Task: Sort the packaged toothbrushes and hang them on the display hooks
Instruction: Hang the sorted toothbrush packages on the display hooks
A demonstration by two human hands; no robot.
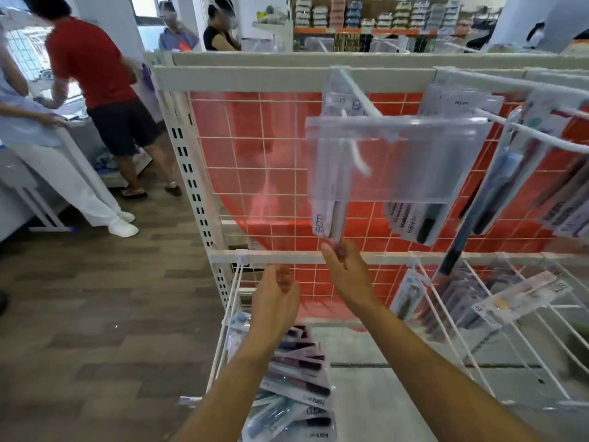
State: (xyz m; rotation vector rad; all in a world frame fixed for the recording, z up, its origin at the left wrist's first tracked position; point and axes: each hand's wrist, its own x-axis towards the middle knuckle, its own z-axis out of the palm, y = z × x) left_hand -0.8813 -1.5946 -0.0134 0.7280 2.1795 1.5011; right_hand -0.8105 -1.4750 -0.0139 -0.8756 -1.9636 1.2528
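Toothbrush packs on white hooks, red tiled grid wall, wood floor

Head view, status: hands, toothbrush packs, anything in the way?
Right hand fingertips at hanging toothbrush pack, grip unclear. Left hand open, holds nothing. Unsorted packs piled below. Clear label holder covers the hook.

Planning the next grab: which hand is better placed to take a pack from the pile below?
Probably the left hand: open, empty, directly above the pile of packs. The right hand touches the hanging pack.
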